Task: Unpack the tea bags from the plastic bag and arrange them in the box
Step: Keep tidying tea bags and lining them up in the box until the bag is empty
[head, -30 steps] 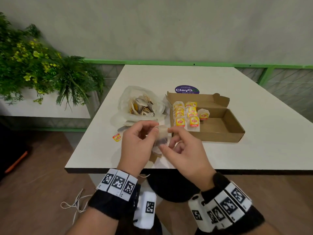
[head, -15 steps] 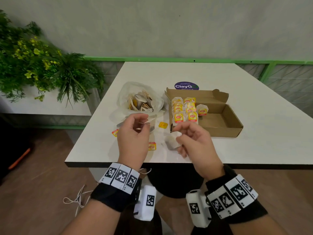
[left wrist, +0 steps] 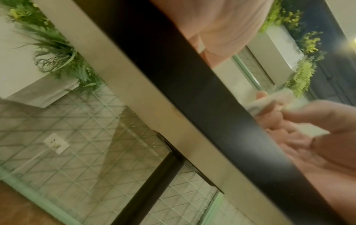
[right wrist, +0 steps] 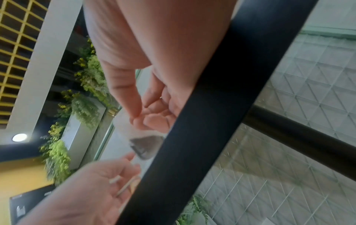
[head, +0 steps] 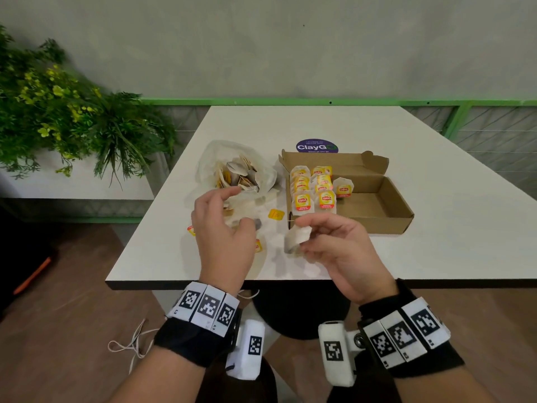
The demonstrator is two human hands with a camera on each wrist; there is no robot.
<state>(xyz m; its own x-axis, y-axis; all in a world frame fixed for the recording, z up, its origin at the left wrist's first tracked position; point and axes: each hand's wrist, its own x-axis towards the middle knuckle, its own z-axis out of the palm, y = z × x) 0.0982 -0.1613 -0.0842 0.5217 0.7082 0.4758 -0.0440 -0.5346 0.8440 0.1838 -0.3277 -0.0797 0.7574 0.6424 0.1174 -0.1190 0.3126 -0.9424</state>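
On the white table (head: 436, 228), a clear plastic bag (head: 263, 175) of loose tea bags lies left of the brown cardboard box (head: 377, 205). Two rows of yellow-labelled tea bags (head: 312, 187) fill the box's left end, with one more beside them. My right hand (head: 305, 228) pinches a pale tea bag (head: 296, 238) just in front of the box; the right wrist view shows that tea bag (right wrist: 146, 143) below my fingertips. My left hand (head: 232, 210) hovers near the plastic bag's mouth with fingers loosely curved over another tea bag (head: 257, 225). Its grip is hidden.
Small yellow tags (head: 275, 214) lie loose on the table between my hands and the bag. A purple round sticker (head: 316, 146) sits behind the box. A green planter (head: 72, 117) stands to the left of the table. The near table edge is right under my wrists.
My hands, joined on one tea bag a second ago, have parted. The right hand kept the tea bag; the left hand's pinch has loosened and it has moved toward the plastic bag.
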